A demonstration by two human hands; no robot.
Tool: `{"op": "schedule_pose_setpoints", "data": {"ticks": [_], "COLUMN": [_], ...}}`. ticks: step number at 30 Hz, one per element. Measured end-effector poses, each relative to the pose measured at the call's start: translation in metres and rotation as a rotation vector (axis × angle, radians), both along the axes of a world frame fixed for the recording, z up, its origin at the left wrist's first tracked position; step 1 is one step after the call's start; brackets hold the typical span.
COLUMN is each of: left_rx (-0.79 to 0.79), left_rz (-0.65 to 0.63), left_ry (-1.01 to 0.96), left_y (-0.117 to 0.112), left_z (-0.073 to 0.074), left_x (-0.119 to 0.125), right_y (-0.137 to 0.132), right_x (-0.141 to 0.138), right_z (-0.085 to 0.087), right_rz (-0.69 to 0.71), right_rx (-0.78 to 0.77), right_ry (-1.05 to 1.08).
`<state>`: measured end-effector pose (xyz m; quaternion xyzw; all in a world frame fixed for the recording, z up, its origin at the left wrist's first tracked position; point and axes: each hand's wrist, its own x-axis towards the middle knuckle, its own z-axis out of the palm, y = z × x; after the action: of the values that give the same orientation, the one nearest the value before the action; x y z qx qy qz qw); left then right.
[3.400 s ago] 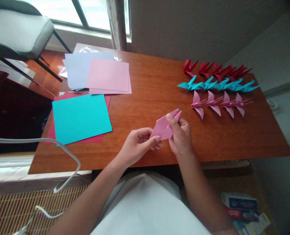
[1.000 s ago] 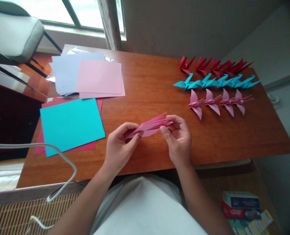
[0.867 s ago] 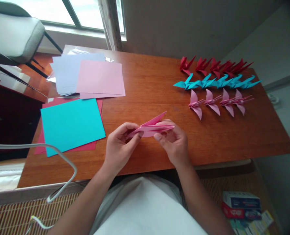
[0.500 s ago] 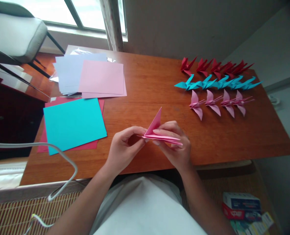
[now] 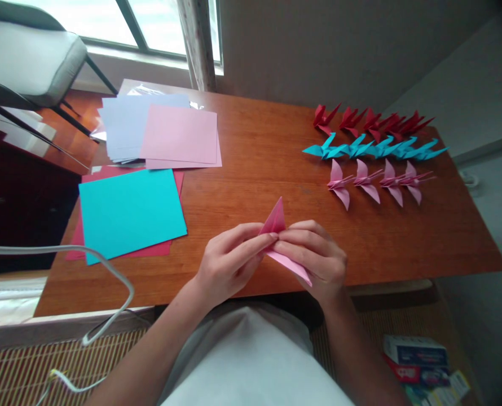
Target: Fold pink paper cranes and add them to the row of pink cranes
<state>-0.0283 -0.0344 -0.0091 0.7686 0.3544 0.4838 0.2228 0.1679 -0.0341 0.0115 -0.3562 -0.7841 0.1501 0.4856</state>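
A partly folded piece of pink origami paper (image 5: 291,265) is held between both hands above the table's front edge. One pointed flap of it stands up, and a narrow folded part slants down to the right. My left hand (image 5: 233,255) pinches its left side, thumb and fingers closed near the middle crease. My right hand (image 5: 318,252) is closed on the right side, its fingertips meeting those of the left at the base of the upright flap. The fingers hide the centre of the fold.
Rows of red cranes (image 5: 373,121), blue cranes (image 5: 373,148) and pink cranes (image 5: 373,180) stand at the table's right. To the left lie blue paper (image 5: 135,214) over red sheets, with pink paper (image 5: 181,135) and pale sheets behind. A white cable (image 5: 119,276) curves at front left.
The pink paper has turned, its narrow part now slanting down to the right. Both hands have shifted slightly right and down, and their fingertips have come together at the middle.
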Motion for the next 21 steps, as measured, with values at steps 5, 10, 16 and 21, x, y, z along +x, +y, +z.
{"op": "schedule_pose_setpoints", "data": {"ticks": [5, 10, 16, 21], "left_rx": [0.012, -0.011, -0.105, -0.26], "left_rz": [0.067, 0.077, 0.037, -0.011], "left_ry": [0.002, -0.047, -0.138, -0.278], "left_y": [0.0, -0.002, -0.001, 0.004], "left_z": [0.001, 0.001, 0.005, 0.004], "left_x": [-0.002, -0.005, -0.007, -0.006], "right_y": [-0.003, -0.004, -0.003, -0.001], "right_x": [0.001, -0.001, 0.001, -0.003], "right_z": [0.001, -0.003, -0.013, -0.014], "right_rz": [0.024, -0.02, -0.018, 0.048], "right_rx": [0.031, 0.029, -0.203, -0.335], "right_ry": [-0.015, 0.03, 0.196, 0.204]}}
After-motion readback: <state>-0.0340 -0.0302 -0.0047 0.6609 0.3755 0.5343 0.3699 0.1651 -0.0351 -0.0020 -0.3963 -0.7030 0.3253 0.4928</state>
